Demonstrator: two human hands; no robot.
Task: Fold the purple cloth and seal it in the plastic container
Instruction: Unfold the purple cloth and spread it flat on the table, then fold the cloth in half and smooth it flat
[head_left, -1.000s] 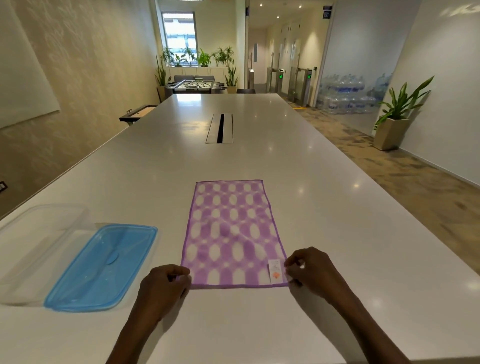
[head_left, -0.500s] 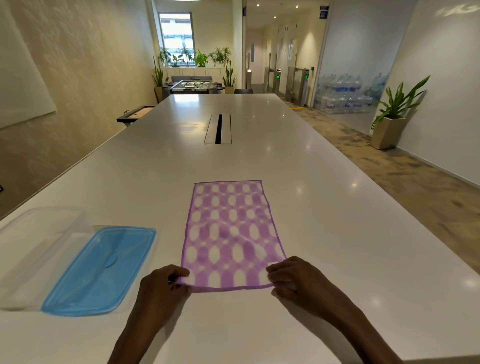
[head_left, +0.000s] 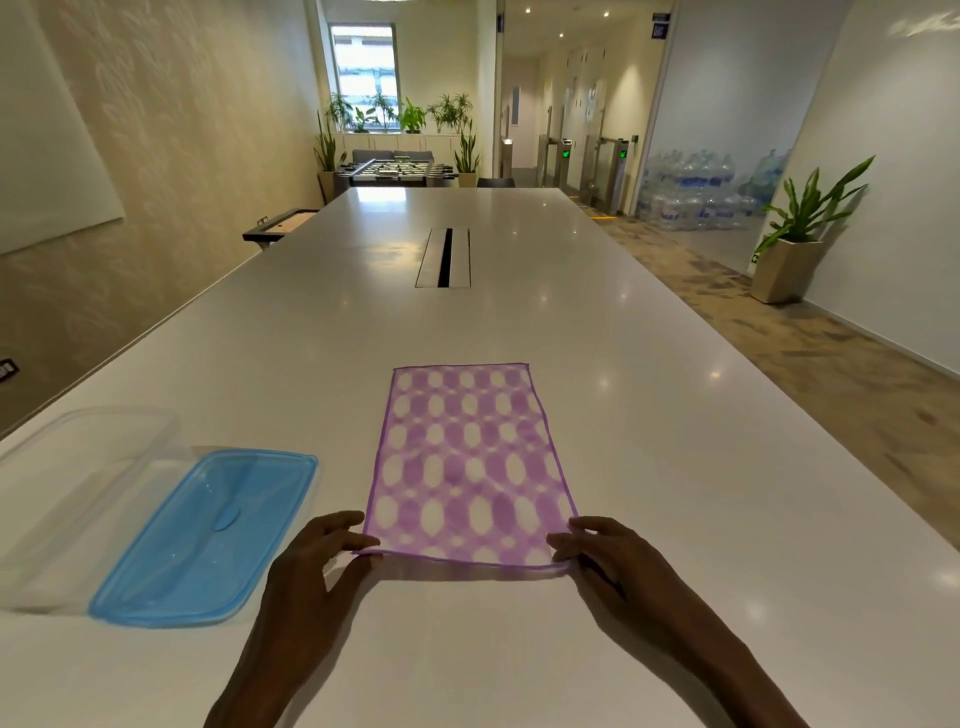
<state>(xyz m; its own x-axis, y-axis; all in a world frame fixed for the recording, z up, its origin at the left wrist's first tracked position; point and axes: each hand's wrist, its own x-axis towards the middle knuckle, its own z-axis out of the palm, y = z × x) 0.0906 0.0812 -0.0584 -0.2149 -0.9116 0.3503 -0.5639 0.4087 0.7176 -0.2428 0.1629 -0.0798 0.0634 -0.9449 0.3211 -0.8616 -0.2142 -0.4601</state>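
While the purple cloth (head_left: 467, 462) lies flat on the desk (head_left: 675, 467), the left hand (head_left: 317, 566) and right hand (head_left: 613, 556) pinch its near corners. Lifting both evenly (edges matched) should fold it cleanly; the plastic container (head_left: 78, 499) waits left.

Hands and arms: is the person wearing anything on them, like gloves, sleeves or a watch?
No. The left hand and right hand are bare, with no gloves, and I see no rings. Both forearms are bare too: no sleeves, watch or bracelet show before the picture's bottom edge.
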